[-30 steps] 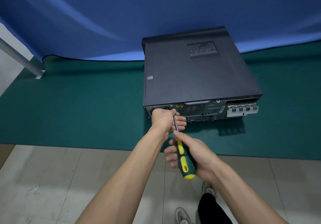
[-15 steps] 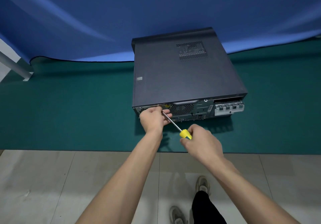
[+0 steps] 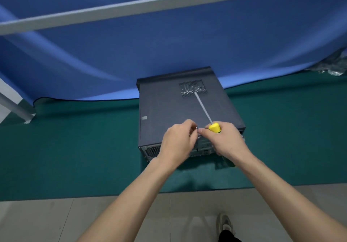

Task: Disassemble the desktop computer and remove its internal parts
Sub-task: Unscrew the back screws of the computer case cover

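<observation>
Surroundings: a green mat [image 3: 75,147] covers the worktop; a blue cloth [image 3: 169,44] hangs behind it and a pale bar [image 3: 131,6] crosses the top of the view. Crumpled clear plastic [image 3: 332,67] lies at the far right. Grey floor tiles [image 3: 37,221] and a shoe [image 3: 224,223] show at the near edge.
In the way: both hands cover the middle of the computer's near rear panel.
Computer case [image 3: 174,110]: dark, lying flat on the mat, cover on, long axis running near to far, rear ports toward the person, vent grille [image 3: 193,89] on top at the far right.
Screwdriver [image 3: 203,108]: yellow-collared handle in the palm, shaft pointing far and slightly left above the lid.
Right hand [image 3: 225,142]: curled round the handle, forefinger and thumb meeting the left fingertips.
Left hand [image 3: 178,142]: fingers bent, pinching a small screw [image 3: 197,128], too small to make out clearly.
</observation>
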### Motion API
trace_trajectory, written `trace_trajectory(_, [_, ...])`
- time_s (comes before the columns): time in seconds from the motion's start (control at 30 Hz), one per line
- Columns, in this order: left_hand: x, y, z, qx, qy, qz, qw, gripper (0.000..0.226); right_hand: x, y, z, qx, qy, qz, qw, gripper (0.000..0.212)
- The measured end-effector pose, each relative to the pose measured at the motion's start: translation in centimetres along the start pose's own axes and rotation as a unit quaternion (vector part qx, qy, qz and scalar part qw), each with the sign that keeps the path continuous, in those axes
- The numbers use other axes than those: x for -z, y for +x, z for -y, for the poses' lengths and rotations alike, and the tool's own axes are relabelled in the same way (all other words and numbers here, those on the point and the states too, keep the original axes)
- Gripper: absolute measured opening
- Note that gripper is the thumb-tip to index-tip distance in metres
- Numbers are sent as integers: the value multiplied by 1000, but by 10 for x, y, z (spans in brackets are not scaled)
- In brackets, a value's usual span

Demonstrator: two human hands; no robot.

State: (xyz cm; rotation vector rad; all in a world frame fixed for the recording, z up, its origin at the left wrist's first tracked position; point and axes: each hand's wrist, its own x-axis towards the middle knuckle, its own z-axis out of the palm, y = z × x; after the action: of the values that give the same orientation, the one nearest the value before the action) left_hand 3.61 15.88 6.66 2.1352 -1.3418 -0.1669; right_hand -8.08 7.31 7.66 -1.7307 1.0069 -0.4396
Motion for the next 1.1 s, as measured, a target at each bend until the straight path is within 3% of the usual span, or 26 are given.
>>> trace_trajectory(0.13, [0, 32, -17, -69, 46, 3, 997, 19, 23, 28, 7, 15, 49, 5, 999, 21])
trace_trajectory(0.37, [-37, 105, -39, -87, 66, 31, 994, 21, 68, 101, -10, -22, 56, 0, 998, 23])
trace_trajectory(0.63, [-103, 182, -43, 14, 19, 61, 998, 15, 104, 195, -52, -70, 66, -26, 995, 23])
trace_trajectory(0.83, [-138, 210, -17, 156, 108, 28, 982, 7, 116, 241, -107, -129, 26, -31, 991, 21])
trace_trajectory(1.1, [-153, 213, -12, 141, 152, -16, 978, 18, 93, 291, -160, -222, -77, -22, 972, 33])
